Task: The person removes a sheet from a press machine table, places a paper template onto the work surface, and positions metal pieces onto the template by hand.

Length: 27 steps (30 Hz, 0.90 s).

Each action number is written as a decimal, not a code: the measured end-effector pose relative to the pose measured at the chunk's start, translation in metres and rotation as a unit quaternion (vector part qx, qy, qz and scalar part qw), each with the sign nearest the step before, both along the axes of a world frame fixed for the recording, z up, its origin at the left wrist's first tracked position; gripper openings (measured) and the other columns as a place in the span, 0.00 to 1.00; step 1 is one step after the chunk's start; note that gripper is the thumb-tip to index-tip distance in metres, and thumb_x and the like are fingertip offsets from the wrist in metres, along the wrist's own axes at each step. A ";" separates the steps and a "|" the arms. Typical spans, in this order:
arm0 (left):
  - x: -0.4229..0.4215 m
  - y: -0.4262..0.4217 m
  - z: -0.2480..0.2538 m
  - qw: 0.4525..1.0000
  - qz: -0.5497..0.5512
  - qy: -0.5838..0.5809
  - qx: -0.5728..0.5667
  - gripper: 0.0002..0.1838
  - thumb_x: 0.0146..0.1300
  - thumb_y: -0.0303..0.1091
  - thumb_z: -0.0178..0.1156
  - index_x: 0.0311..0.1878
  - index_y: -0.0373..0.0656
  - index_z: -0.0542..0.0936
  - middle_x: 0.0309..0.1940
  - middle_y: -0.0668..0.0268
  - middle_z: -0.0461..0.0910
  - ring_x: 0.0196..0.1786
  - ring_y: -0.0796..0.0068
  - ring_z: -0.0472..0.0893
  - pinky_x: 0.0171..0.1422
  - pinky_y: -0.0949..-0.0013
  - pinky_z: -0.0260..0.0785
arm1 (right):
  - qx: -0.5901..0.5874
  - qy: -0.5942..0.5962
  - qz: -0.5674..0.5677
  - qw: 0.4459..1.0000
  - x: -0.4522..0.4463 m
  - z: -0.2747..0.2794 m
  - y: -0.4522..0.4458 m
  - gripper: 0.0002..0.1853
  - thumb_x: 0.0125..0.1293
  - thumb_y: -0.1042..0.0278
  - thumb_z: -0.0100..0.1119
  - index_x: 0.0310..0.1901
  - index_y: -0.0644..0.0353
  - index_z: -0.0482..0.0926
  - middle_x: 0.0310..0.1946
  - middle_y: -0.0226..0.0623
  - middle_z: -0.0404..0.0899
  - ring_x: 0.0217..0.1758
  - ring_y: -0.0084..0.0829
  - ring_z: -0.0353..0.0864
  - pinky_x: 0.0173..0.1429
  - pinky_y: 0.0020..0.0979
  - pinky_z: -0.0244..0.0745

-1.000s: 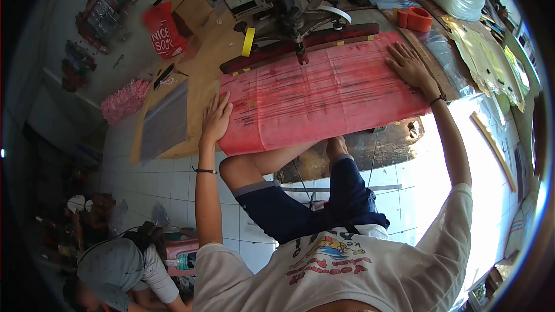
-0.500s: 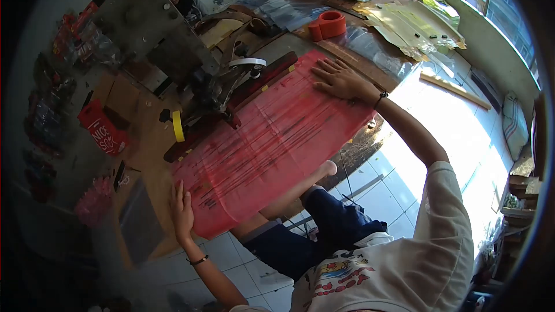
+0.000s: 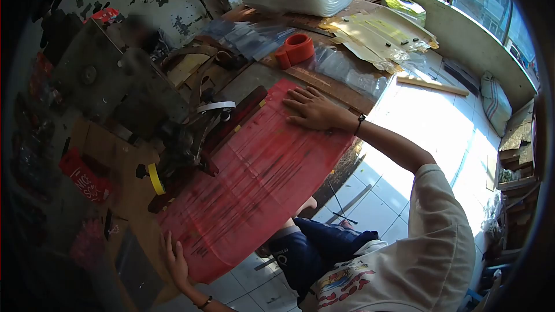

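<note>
A red bag [image 3: 87, 184] sits beyond and to the left of the left hand [image 3: 175, 261], with a pink heap [image 3: 87, 244] on the nearer side of it. A grey sheet [image 3: 139, 270] lies just left of the same hand, and a yellow ring [image 3: 155, 179] shows farther beyond it. The left hand rests at the near left edge of a red sheet [image 3: 248, 185], fingers straight and parted, pinching nothing. The streaked red sheet stretches between the two hands, its far edge along a dark bar [image 3: 250, 104] beneath a press [image 3: 179, 137]. An orange roll [image 3: 302, 54] sits beyond the right hand [image 3: 318, 111], which lies palm down on the sheet's right end, fingers spread and flat. Clear plastic [image 3: 350, 72] is near that hand, beyond and to its right; farther right lie a yellow sheet [image 3: 378, 29] and, on the floor, a wooden stick [image 3: 433, 85].
</note>
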State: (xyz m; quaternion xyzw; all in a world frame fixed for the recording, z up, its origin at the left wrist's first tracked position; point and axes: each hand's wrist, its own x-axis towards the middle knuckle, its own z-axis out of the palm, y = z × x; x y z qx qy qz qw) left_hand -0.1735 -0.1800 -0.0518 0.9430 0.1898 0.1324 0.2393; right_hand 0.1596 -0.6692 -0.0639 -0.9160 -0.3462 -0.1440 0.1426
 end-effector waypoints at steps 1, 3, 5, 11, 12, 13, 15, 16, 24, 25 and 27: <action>0.000 0.000 0.000 1.000 -0.001 -0.001 0.004 0.24 0.74 0.44 0.49 0.69 0.48 0.69 0.74 0.50 0.56 0.76 0.49 0.56 0.77 0.52 0.48 | 0.003 -0.005 0.001 1.000 0.000 0.000 0.000 0.36 0.72 0.36 0.38 0.70 0.55 0.64 0.74 0.49 0.56 0.79 0.49 0.49 0.81 0.47 0.37; -0.001 -0.002 0.001 1.000 0.000 -0.001 0.004 0.24 0.73 0.44 0.49 0.69 0.48 0.70 0.74 0.50 0.56 0.76 0.50 0.56 0.77 0.52 0.47 | 0.011 -0.015 0.004 1.000 0.000 -0.001 0.000 0.35 0.72 0.37 0.39 0.69 0.56 0.65 0.73 0.50 0.57 0.78 0.49 0.50 0.80 0.48 0.38; 0.000 -0.002 0.002 1.000 0.002 -0.001 0.003 0.24 0.73 0.44 0.49 0.69 0.47 0.70 0.74 0.50 0.56 0.76 0.50 0.56 0.77 0.52 0.47 | 0.015 -0.015 0.010 1.000 -0.001 0.001 0.000 0.35 0.72 0.37 0.39 0.68 0.57 0.66 0.72 0.50 0.59 0.78 0.49 0.51 0.80 0.48 0.39; 0.000 -0.009 0.008 0.999 0.010 0.006 -0.041 0.25 0.73 0.45 0.50 0.70 0.46 0.69 0.75 0.51 0.56 0.76 0.52 0.56 0.77 0.54 0.48 | 0.069 -0.026 0.012 0.997 0.004 -0.009 -0.001 0.32 0.70 0.42 0.46 0.65 0.59 0.68 0.68 0.49 0.65 0.75 0.46 0.58 0.79 0.48 0.44; 0.000 -0.007 0.005 0.998 0.008 0.001 -0.067 0.26 0.73 0.45 0.50 0.70 0.46 0.69 0.75 0.51 0.56 0.76 0.52 0.56 0.77 0.54 0.48 | 0.080 -0.031 0.009 0.996 0.003 -0.008 -0.002 0.31 0.70 0.43 0.48 0.65 0.59 0.69 0.67 0.48 0.67 0.75 0.45 0.59 0.79 0.48 0.45; 0.000 -0.005 0.004 0.996 0.005 -0.006 -0.092 0.26 0.73 0.46 0.50 0.70 0.46 0.69 0.75 0.51 0.56 0.76 0.53 0.56 0.77 0.54 0.48 | 0.089 -0.025 0.018 0.996 0.001 -0.008 -0.005 0.30 0.69 0.45 0.50 0.64 0.58 0.70 0.66 0.47 0.68 0.74 0.44 0.61 0.78 0.48 0.47; -0.001 -0.004 0.002 0.995 0.003 -0.005 -0.100 0.26 0.73 0.46 0.50 0.70 0.45 0.69 0.75 0.51 0.56 0.77 0.53 0.55 0.78 0.55 0.48 | 0.108 -0.019 0.040 0.993 0.001 -0.002 -0.009 0.27 0.68 0.48 0.54 0.62 0.57 0.72 0.63 0.45 0.71 0.72 0.42 0.64 0.77 0.48 0.49; -0.002 -0.004 0.002 0.995 0.004 -0.007 -0.104 0.26 0.73 0.46 0.50 0.70 0.45 0.69 0.75 0.51 0.56 0.77 0.54 0.55 0.78 0.56 0.48 | 0.109 -0.041 0.036 0.993 -0.001 0.004 -0.013 0.26 0.68 0.49 0.55 0.61 0.57 0.72 0.62 0.43 0.72 0.71 0.41 0.64 0.77 0.48 0.50; 0.000 -0.020 0.014 0.998 0.014 -0.015 -0.067 0.26 0.73 0.45 0.51 0.69 0.41 0.70 0.74 0.51 0.58 0.76 0.57 0.57 0.78 0.60 0.48 | 0.034 -0.127 -0.327 0.936 -0.006 0.059 -0.142 0.42 0.57 0.42 0.67 0.69 0.52 0.63 0.70 0.46 0.61 0.76 0.48 0.55 0.78 0.55 0.45; -0.001 -0.021 0.014 0.997 0.018 -0.012 -0.069 0.26 0.73 0.45 0.51 0.69 0.41 0.70 0.74 0.51 0.58 0.77 0.56 0.57 0.78 0.60 0.47 | -0.002 -0.048 -0.388 0.920 -0.002 0.060 -0.158 0.50 0.54 0.38 0.68 0.73 0.52 0.56 0.72 0.51 0.56 0.78 0.55 0.49 0.77 0.59 0.43; -0.003 -0.018 0.010 0.998 0.013 -0.017 -0.058 0.25 0.73 0.44 0.50 0.69 0.43 0.69 0.74 0.51 0.57 0.77 0.54 0.56 0.77 0.57 0.49 | -0.027 0.061 -0.432 0.899 0.012 0.055 -0.183 0.51 0.56 0.43 0.67 0.75 0.51 0.49 0.74 0.52 0.52 0.77 0.58 0.49 0.72 0.67 0.48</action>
